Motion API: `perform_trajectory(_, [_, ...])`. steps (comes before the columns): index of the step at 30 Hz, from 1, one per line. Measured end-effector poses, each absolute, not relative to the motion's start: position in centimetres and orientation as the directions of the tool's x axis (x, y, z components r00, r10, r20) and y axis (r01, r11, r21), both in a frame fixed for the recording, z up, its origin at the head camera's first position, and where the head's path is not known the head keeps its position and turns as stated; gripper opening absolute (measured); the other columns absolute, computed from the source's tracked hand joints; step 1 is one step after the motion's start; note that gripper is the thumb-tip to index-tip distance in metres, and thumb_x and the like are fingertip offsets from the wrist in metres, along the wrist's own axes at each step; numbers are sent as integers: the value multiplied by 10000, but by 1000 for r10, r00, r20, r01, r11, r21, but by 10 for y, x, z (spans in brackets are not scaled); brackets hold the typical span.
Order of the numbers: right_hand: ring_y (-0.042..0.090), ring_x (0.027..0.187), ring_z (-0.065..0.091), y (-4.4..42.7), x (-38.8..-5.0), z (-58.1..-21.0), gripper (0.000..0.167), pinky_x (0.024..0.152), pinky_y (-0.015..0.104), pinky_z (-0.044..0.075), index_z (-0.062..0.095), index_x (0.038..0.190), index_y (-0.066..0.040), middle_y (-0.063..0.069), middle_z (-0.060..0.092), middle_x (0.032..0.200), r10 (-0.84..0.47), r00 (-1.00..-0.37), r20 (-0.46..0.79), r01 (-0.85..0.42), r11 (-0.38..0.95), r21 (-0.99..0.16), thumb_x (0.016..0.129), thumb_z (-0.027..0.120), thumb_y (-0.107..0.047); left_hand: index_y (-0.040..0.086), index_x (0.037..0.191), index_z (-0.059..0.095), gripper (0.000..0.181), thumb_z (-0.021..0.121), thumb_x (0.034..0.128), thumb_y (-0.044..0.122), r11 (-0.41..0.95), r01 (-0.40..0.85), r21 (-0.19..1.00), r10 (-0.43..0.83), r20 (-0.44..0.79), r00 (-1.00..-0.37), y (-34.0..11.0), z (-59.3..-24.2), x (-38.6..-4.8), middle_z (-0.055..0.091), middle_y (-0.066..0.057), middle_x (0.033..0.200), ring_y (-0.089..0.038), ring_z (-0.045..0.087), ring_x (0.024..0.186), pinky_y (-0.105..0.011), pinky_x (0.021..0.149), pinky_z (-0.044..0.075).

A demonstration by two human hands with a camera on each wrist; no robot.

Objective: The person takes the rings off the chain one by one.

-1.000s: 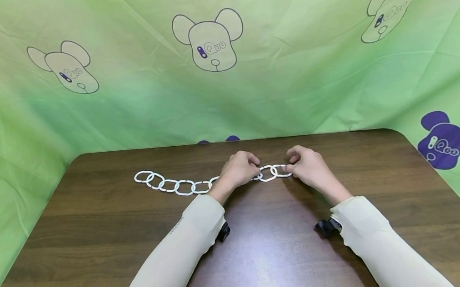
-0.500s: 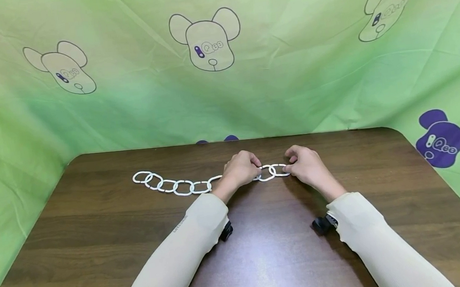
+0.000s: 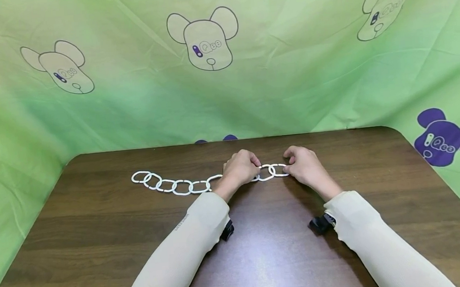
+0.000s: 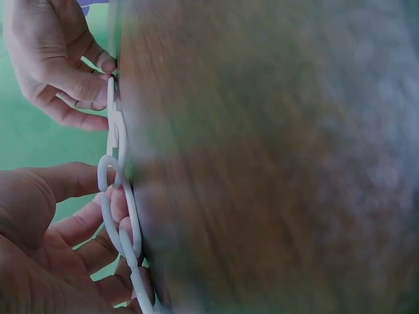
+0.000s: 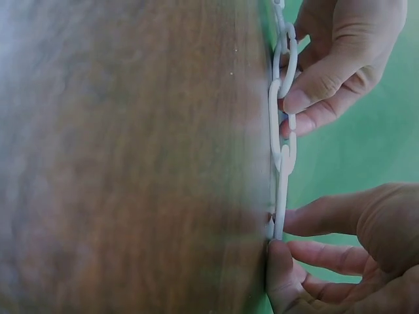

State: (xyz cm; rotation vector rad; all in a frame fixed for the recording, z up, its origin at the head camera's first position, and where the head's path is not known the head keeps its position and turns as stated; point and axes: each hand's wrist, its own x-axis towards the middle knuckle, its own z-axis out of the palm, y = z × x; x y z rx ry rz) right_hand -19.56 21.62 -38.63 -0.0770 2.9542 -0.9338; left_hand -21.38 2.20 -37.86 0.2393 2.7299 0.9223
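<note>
A white plastic chain [image 3: 183, 194] of open-gapped oval links runs across the dark wooden table, curving slightly from left to right. My left hand [image 3: 240, 167] pinches it right of its middle and covers some links. At the right end, my right hand [image 3: 303, 166] holds the last link between thumb and fingers. Two links span the gap between the hands. In the left wrist view, the left thumb lies against a link [image 4: 132, 216], with fingers behind it. The right wrist view has the end link [image 5: 282, 196] between the right thumb and fingertips.
Behind the brown tabletop [image 3: 99, 246] hangs a green cloth backdrop [image 3: 137, 110] printed with mouse-like heads. It also drapes down both sides. Black wrist cameras, such as the right one [image 3: 319, 225], sit under the pale sleeves [image 3: 174, 257].
The head view shifts slightly. My left wrist moves a little right, baring more of the link beside it. Both hands keep their hold, and the chain stays nearly in place.
</note>
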Motion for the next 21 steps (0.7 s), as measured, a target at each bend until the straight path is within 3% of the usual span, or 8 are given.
perform_trajectory(7, [384,936,614,217,-196,-387,378,866,491,495,643,1179,90,218,648,970,-66,-998,-1,-54,825,-562,809,686,25,201,981,805,143,722,901,117,752,58,657,232,-181,-956,20,-380,-216,781,40,1020,-174,681,995,-448,1044,478])
perform_trajectory(14, [405,946,620,217,-195,-386,381,878,520,499,645,1171,94,236,654,966,-82,-997,9,-73,826,-559,796,689,41,164,958,811,125,729,902,89,687,31,726,238,-185,-954,16,-380,-216,768,12,973,-124,612,853,-322,852,491])
perform_trajectory(21, [421,976,627,218,-195,-386,349,882,512,500,667,1149,79,255,671,988,-91,-996,4,-78,830,-553,801,682,42,139,963,810,128,723,907,63,647,15,762,250,-194,-949,16,-380,-216,757,2,967,-122,597,840,-272,797,461])
